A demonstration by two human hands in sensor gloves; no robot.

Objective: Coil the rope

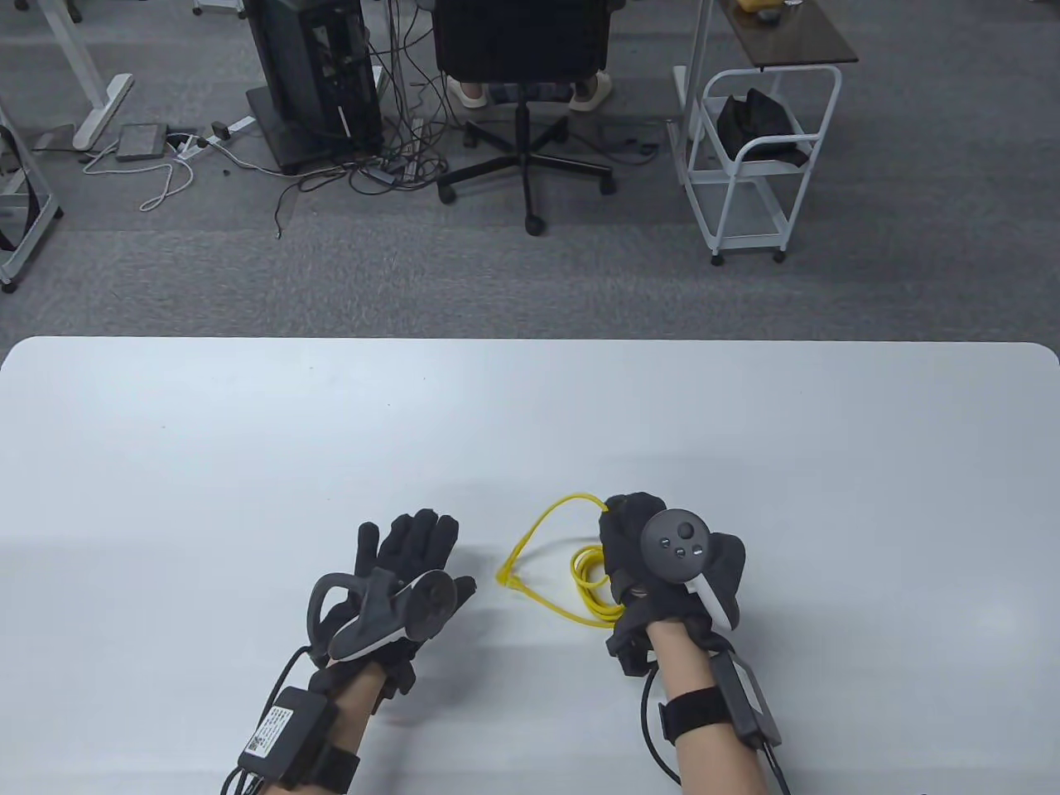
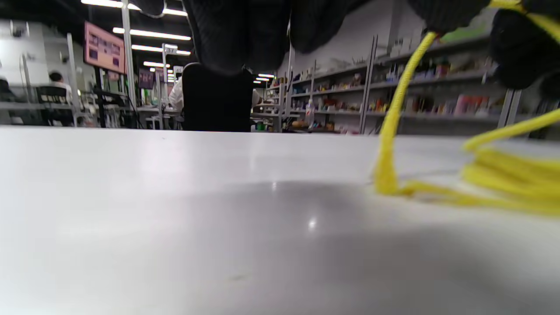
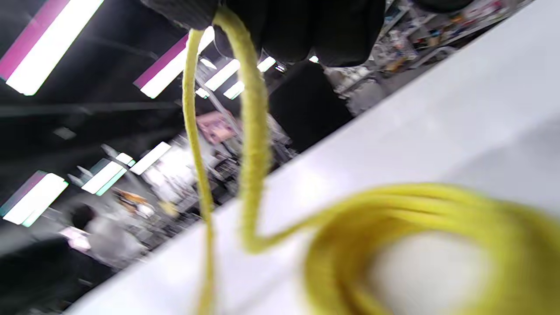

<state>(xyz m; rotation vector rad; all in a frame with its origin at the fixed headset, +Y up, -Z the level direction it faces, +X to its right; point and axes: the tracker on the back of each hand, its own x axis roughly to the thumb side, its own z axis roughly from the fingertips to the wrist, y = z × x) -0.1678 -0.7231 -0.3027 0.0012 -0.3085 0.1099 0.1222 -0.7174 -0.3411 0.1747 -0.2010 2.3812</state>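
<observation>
A thin yellow rope lies on the white table. Several turns form a small coil that is partly hidden under my right hand. A loose loop runs out to the left, with a bend touching the table. My right hand grips the rope at its fingers, and two strands hang down to the coil. My left hand rests on the table left of the rope, fingers spread, holding nothing. The rope also shows in the left wrist view.
The table's far edge runs across the middle of the table view. Beyond it on the floor are an office chair, a white cart and a tangle of cables.
</observation>
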